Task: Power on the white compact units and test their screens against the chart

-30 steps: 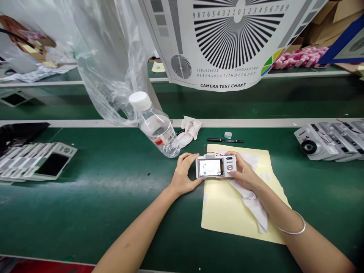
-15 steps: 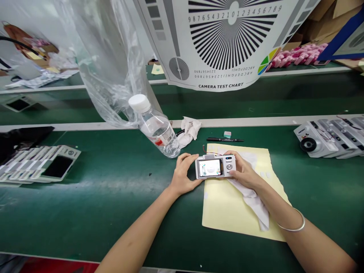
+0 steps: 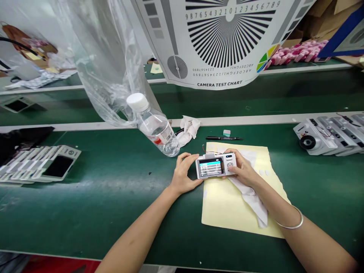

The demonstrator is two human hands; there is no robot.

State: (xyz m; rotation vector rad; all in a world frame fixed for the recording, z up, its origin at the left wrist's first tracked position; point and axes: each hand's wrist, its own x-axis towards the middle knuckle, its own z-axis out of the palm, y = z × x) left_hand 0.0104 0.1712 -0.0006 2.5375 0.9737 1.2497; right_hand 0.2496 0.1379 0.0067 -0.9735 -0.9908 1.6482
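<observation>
A small white digital camera (image 3: 211, 167) is held level between my two hands, its lit screen facing me with a menu list on it. My left hand (image 3: 184, 173) grips the camera's left end between thumb and fingers. Around the right end is my right hand (image 3: 242, 168), its thumb on the buttons beside the screen. Thin red wires rise from the camera's top edge. Below it lie a yellow paper sheet (image 3: 227, 212) and a crumpled white cloth (image 3: 253, 199), partly covered by my right hand and forearm.
A clear water bottle (image 3: 159, 131) stands left of the camera, near a hanging plastic bag (image 3: 105, 68). Behind are a crumpled tissue (image 3: 190, 129), a black pen (image 3: 224, 138) and a camera test chart (image 3: 218, 84). Rows of cameras sit at left (image 3: 58, 167) and right (image 3: 315, 138).
The camera's screen has switched from a live picture of the chart to a menu list. My right thumb has shifted slightly up on the buttons.
</observation>
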